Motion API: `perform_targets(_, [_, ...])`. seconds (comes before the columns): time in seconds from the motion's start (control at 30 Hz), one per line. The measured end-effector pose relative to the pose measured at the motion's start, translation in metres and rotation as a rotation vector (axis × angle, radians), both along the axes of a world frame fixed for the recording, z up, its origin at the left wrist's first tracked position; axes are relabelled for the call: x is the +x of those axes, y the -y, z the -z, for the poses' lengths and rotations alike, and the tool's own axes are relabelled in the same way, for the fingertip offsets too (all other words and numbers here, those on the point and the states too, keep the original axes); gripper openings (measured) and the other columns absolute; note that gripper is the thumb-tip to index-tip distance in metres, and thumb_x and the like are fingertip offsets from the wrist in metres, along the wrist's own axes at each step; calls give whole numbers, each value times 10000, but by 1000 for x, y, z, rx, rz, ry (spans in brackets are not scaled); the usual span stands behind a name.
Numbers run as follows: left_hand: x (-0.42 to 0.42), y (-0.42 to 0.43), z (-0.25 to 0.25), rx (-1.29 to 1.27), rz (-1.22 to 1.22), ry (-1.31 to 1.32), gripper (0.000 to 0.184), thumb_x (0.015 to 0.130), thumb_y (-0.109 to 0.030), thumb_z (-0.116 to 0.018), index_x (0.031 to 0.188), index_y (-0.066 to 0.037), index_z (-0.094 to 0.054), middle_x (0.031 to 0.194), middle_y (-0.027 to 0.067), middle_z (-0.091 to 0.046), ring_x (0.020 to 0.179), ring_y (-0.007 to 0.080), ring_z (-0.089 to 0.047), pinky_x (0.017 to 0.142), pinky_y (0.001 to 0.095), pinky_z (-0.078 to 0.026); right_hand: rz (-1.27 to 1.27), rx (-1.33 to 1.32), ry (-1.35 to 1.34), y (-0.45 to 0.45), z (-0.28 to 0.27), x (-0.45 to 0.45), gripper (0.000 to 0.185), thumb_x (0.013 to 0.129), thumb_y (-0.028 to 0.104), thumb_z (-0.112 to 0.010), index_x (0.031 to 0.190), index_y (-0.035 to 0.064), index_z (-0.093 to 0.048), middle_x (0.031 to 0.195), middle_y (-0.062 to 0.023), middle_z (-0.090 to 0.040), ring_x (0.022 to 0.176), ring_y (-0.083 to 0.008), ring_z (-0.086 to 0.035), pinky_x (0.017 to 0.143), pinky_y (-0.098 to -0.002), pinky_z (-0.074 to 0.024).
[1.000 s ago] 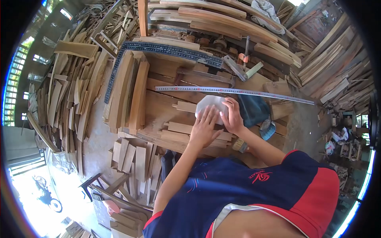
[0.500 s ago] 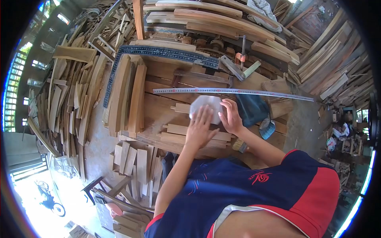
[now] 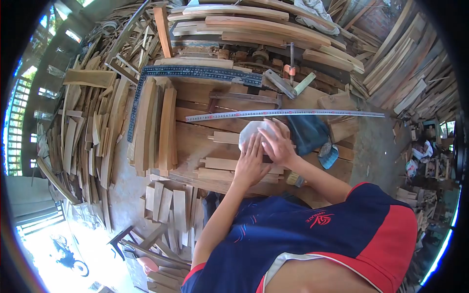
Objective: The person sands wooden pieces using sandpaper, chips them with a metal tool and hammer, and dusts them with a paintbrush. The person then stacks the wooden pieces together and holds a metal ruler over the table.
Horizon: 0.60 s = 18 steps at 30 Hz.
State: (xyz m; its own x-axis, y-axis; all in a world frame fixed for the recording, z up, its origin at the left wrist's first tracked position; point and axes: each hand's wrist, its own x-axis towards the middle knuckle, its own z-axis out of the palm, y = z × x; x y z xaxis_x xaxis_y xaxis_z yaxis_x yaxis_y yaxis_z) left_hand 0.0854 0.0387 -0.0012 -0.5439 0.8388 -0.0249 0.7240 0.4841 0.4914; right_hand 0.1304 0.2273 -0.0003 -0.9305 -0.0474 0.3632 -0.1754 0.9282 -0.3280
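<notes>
A pale, roughly octagonal flat piece (image 3: 250, 132) lies over short wooden strips on the workbench. My left hand (image 3: 251, 163) rests on its lower part, palm down, fingers extended. Over its right side lies my right hand (image 3: 277, 144), fingers spread and close to the left fingertips. Just behind the hands a measuring tape (image 3: 303, 113) stretches across the bench. Short wooden strips (image 3: 224, 163) lie left of and below my left hand. A dark cloth (image 3: 309, 133) is right of my right hand, with a brush (image 3: 294, 179) nearer my body.
A black carpenter's square (image 3: 200, 72) lies at the back left beside upright-looking boards (image 3: 167, 128). A clamp (image 3: 290, 68) stands at the back. A blue packet (image 3: 328, 155) is at the right. Wood stacks (image 3: 97, 132) surround the workbench (image 3: 188, 141).
My right hand has moved left from the piece's edge onto it, closer to my left hand. The whole view has shifted slightly.
</notes>
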Motion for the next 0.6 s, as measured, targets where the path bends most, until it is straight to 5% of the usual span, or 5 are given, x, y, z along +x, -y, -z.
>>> perform_targets(0.2, [-3, 1, 15, 147, -60, 26, 885, 922, -308, -692, 1592, 114, -296, 1686, 310, -264, 1614, 434, -190, 1311, 545, -224, -119, -141, 236, -10, 10, 1, 506, 1034, 245, -592, 1483, 12, -560, 1516, -203, -568, 1436, -370, -506, 1232, -536, -332])
perform_targets(0.37, [-11, 1, 6, -30, -188, -138, 897, 987, -425, -652, 1618, 89, -273, 1702, 286, -246, 1608, 438, -192, 1308, 552, -197, -137, 44, 235, -53, 8, 37, 539, 995, 255, -692, 1470, 33, -565, 1497, -159, -598, 1436, -316, -524, 1226, -527, -361])
perform_targets(0.6, [-11, -4, 14, 42, -204, -65, 978, 994, -460, -635, 1643, 100, -165, 1715, 307, -194, 1615, 457, -152, 1308, 562, -179, -150, -59, 169, -26, 12, 10, 531, 950, 223, -734, 1424, 16, -611, 1454, -167, -639, 1393, -343, -567, 1188, -501, -427])
